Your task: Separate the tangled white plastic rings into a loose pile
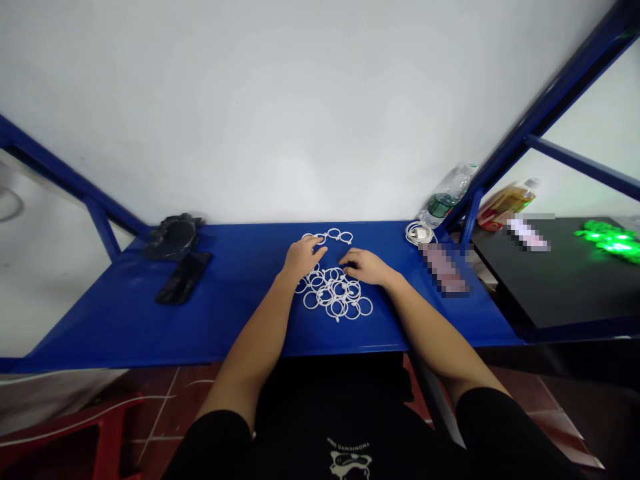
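A loose pile of thin white rings with small tabs (340, 293) lies on the blue table (240, 293) in front of me. Beyond the pile, near the wall, several more white rings (333, 233) form a short row. My left hand (301, 257) reaches over the left end of that row, its fingertips at a ring and its thumb spread apart. Part of the row is hidden behind this hand. At the far right edge of the pile is my right hand (369, 267), fingers bent but apart, with nothing visible in them.
On the left lie a black pouch-like object (184, 277) and a dark round item (175, 237). To the right are a coiled white cable with charger (421, 233), a clear bottle (443, 203) and a blurred-out flat object (444, 269). Blue frame bars (470, 227) flank the table.
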Tool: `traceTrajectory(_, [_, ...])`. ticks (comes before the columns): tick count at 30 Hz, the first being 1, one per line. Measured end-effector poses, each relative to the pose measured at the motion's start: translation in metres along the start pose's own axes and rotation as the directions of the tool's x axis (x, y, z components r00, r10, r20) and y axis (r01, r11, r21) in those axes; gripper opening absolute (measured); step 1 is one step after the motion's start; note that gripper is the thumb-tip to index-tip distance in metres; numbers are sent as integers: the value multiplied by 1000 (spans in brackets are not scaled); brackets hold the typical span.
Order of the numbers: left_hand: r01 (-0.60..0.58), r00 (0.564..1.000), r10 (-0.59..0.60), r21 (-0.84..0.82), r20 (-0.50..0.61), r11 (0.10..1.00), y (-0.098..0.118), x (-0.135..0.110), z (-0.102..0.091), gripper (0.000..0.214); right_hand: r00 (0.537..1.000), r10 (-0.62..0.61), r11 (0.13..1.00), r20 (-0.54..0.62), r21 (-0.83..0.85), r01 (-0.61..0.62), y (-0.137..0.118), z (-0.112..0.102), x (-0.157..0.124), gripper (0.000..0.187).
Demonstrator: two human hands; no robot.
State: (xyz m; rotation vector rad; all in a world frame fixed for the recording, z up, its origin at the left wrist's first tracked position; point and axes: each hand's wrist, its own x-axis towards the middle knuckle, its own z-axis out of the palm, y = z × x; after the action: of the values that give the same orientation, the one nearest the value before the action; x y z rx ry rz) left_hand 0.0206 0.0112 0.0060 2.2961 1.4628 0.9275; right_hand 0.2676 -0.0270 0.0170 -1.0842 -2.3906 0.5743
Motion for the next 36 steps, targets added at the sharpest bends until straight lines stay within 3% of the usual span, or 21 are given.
traceTrajectory(5, [-90,985,98,-58,145,994,18,-7,5,26,998,2,995,63,99,-8,4,-7,-2,7])
traceTrajectory(8, [-153,956,161,-51,247,987,28,-10,7,22,994,-11,995,105,100,0,7,-7,-3,7])
traceTrajectory(12, [-175,925,198,-98,325,980,37,-13,5,22,998,67,991,16,112,-68,8,-5,-3,9])
traceTrajectory(17, [-90,948,139,-180,286,980,40,-15,4,29,969,135,989,-209,93,-118,5,-2,-1,6])
traceTrajectory(21, [6,985,47,-308,167,951,39,-13,12,24,939,107,993,-326,90,-82,1,3,0,9])
traceTrajectory(26, [45,998,-18,-447,66,893,41,-10,15,23,942,54,994,-330,106,-20,-1,7,1,15])
traceTrajectory(32, [-37,998,51,-406,24,913,40,-12,9,27,950,32,996,-311,84,-6,-1,7,0,16])
traceTrajectory(36, [-51,997,74,-434,35,899,39,-13,9,18,949,37,998,-313,68,-16,-4,8,0,16])
